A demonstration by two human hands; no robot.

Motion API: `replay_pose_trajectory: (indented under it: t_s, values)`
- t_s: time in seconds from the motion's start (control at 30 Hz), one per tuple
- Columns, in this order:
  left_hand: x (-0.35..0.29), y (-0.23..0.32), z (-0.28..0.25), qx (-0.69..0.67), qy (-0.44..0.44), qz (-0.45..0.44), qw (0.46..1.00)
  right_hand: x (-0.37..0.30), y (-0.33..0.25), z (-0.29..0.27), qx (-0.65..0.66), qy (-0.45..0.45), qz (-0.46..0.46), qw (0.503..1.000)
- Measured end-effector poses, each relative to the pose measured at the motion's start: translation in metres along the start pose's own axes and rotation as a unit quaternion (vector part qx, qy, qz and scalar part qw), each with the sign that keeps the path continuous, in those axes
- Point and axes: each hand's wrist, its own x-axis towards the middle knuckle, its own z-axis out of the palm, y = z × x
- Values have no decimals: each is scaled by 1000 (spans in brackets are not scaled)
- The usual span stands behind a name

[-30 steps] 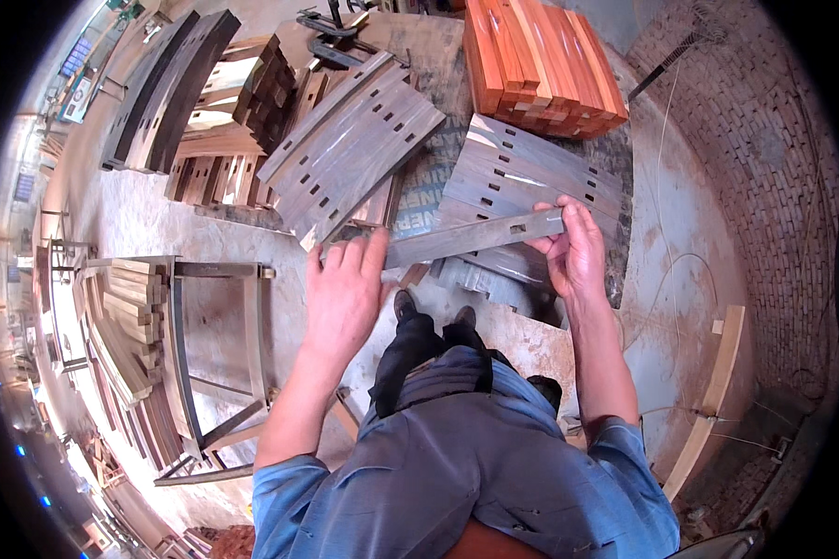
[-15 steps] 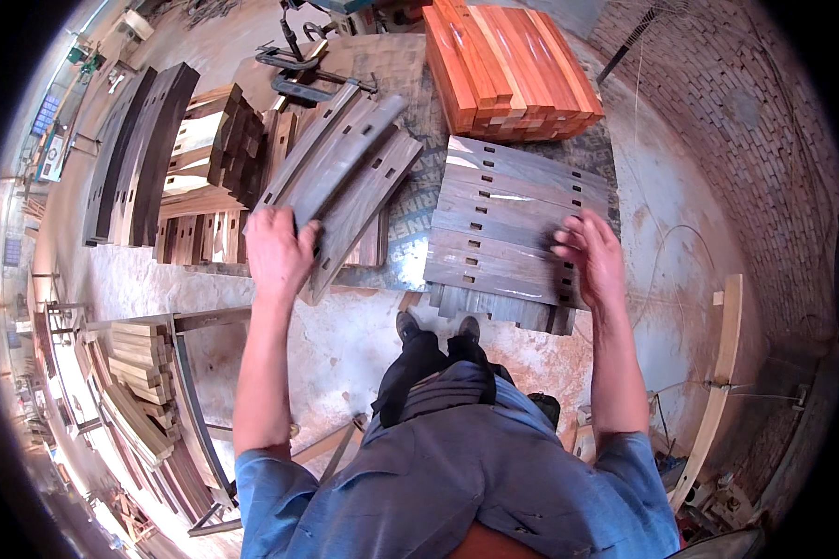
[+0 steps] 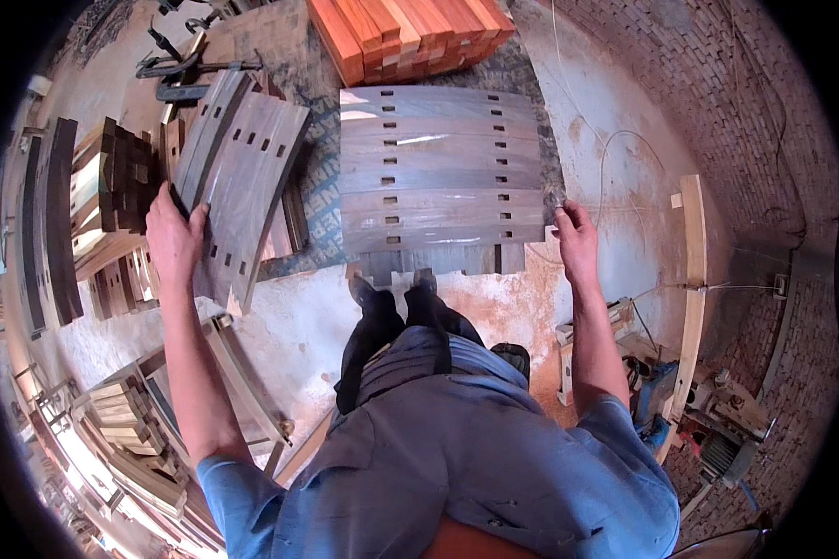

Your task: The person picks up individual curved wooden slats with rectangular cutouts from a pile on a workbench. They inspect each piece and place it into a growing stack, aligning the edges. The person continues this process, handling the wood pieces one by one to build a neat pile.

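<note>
- Left hand (image 3: 175,242), between 9 and 10 o'clock: thumb and fingers straddle the near end of the outer slat (image 3: 210,130) on the left stack (image 3: 247,177). Grip looks partly closed; can't tell how tight.
- Right hand (image 3: 576,238), between 2 and 3 o'clock: fingers curled narrow, no workpiece visible in it. Sits by the counter's (image 3: 284,47) right edge; contact unclear.
- Left stack at 10 o'clock: grey-brown slotted slats, lying slanted on the counter.
- Central stack (image 3: 443,172) at 12: top slats side by side, two slot rows roughly lined up. Lower layer pokes out at 6 o'clock side, ends uneven.
- Status, my read: slots done on the visible top faces; central top layer looks settled, left stack is the one in hand. Lower layers hidden, so can't count what's left.
- Around: orange timber stack (image 3: 410,42) at 12, beyond central; clamps (image 3: 186,70) between 10 and 11.
</note>
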Motion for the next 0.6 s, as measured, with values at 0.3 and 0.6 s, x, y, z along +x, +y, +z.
replay_pose_trajectory:
  t_s: [0.3,0.6]
  values:
    - [17,-5,8,-80,-68,-77,992,-16,12,12,54,-149,113,981]
    - [-5,54,-20,-51,98,41,993,-25,0,-3,197,-142,200,949]
